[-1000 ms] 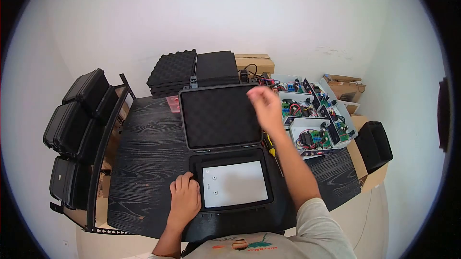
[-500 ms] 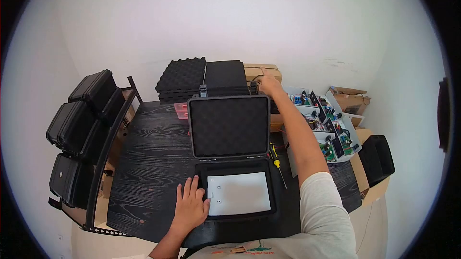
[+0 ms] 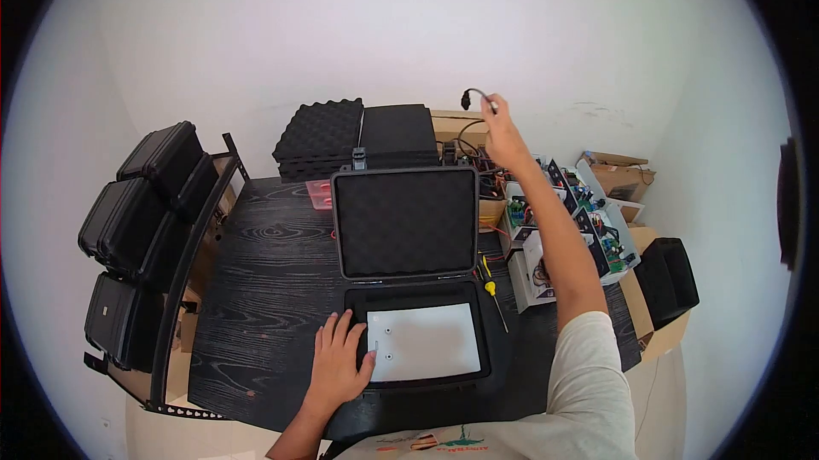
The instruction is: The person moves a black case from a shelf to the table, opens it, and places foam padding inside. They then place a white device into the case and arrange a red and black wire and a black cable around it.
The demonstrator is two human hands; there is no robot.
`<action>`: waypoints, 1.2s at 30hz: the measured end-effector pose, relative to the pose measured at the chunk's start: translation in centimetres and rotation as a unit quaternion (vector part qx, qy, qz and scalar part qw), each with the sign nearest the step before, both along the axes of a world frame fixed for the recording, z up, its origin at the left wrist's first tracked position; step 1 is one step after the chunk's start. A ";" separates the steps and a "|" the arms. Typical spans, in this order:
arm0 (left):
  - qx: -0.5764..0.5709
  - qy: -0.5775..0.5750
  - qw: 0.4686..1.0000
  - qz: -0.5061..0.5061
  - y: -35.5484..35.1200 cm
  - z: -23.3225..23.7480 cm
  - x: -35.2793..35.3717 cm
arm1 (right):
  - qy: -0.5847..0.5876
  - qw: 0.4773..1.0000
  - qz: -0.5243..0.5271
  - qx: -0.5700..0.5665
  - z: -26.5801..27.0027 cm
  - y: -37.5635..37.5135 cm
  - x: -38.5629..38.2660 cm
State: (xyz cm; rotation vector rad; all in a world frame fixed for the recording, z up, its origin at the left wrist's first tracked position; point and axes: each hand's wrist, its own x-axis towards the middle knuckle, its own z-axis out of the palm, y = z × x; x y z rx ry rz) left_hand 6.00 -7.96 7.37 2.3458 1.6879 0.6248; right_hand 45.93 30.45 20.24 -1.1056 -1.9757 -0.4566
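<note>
My right hand is raised above an open cardboard box at the back, fingers closed round a black cable whose plug end dangles to the left. Part of the cable trails down towards the box, where more cables lie. My left hand rests with fingers spread on the left edge of an open black hard case. Its foam-lined lid stands up at the back. Inside the case lies a flat white panel with two small round fittings near its left side.
Right of the case lies a yellow-handled screwdriver. Several white housings with circuit boards stand on the right. Black foam sheets are stacked behind the lid, beside a red box. Black cases fill a rack on the left.
My right hand has risen out of the box area and moved right, lifting the black cable into view. My left hand stays on the case's edge.
</note>
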 end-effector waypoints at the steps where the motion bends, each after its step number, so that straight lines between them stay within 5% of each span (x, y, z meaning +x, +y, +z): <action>1: -0.008 0.003 1.000 -0.002 0.0 0.1 0.0 | 0.034 0.999 0.023 0.025 0.8 -1.1 0.2; 10: -0.020 0.140 0.989 -0.045 0.4 2.3 0.4 | 0.234 0.956 0.078 0.161 4.5 -13.8 0.8; 16: -0.013 0.044 0.985 -0.165 2.4 6.4 1.8 | 0.259 0.936 0.115 0.209 1.6 -21.1 0.8; 18: -0.002 -0.067 0.975 -0.213 3.5 7.8 2.7 | 0.153 0.950 0.147 0.231 2.2 -24.4 -0.4; 22: 0.053 -0.231 0.940 -0.244 4.6 8.8 5.3 | 0.164 0.937 0.308 -0.003 1.2 -29.2 -4.3; 25: 0.076 -0.285 0.924 -0.244 4.3 9.3 7.4 | 0.031 0.934 0.353 -0.048 0.7 -30.6 -6.2; 31: -0.161 -0.317 0.877 -0.323 5.4 5.7 8.1 | 0.024 0.908 0.392 -0.146 0.0 -30.7 -7.9; 36: -0.256 -0.381 0.834 -0.305 5.8 4.6 7.9 | 0.267 0.950 0.081 -0.139 -1.8 -23.7 -5.3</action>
